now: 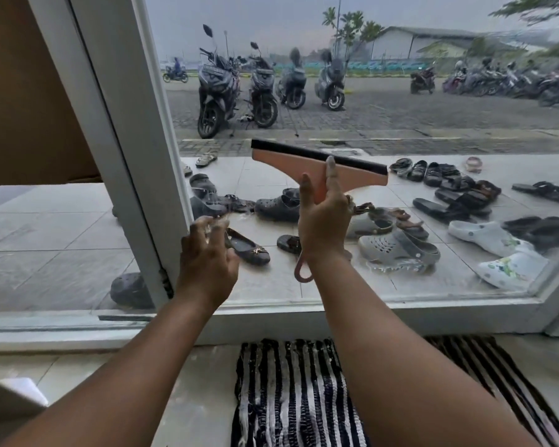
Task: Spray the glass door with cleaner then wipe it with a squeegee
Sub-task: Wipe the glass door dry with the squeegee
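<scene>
Glass door (433, 101) fills the view, smeared at the right. Squeegee (317, 164) is raised before the pane, blade tilted. Right hand (323, 224) grips its handle. Left hand (207, 256) is beside the white frame (126, 150), fingers spread and holding nothing.

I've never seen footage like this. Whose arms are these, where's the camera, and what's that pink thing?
No machine here: these are a person's two bare arms, filmed by one wide-angle camera worn on the head, looking forward and down. The right hand grips a pink squeegee with a black blade, raised before the glass door. The left hand is open, fingers spread, near the white door frame; it is blurred, so I cannot tell whether it touches. Through the glass are shoes on tiles and parked motorbikes. A striped mat lies on the floor inside.
</scene>
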